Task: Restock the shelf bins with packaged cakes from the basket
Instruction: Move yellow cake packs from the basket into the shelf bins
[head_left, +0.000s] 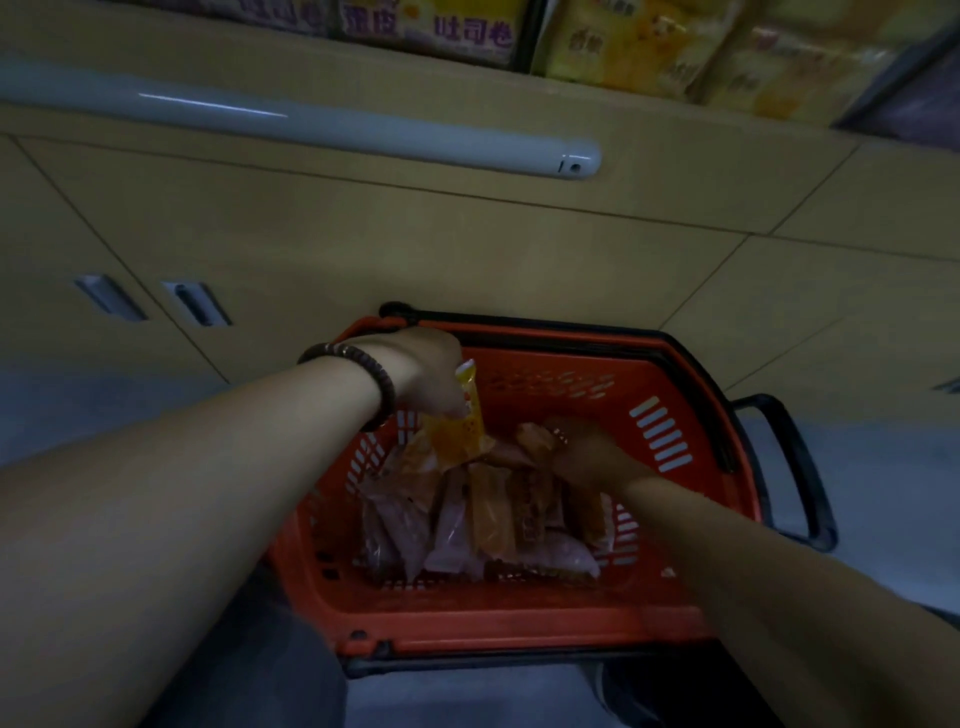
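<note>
1. The left hand (415, 374) pinches a yellow packet (465, 421) near its top; it is best lifted straight up, clear of the pile.
2. The packaged cakes (488, 519) are oblong, in glossy, crinkled film.
3. The right hand (592, 447) lies among them; its grip cannot be told.
4. The basket (660, 358) holding them is rigid, slotted red plastic.

Dim, underexposed wide-angle view with a dull yellow cast. A thin streak of glare runs along the pale rail (322, 132) at upper left. Shelf packets (623, 47) along the top edge are blurred. The red basket (545, 358) at centre holds murky shadow. Straight lines bow near the frame edges.
</note>
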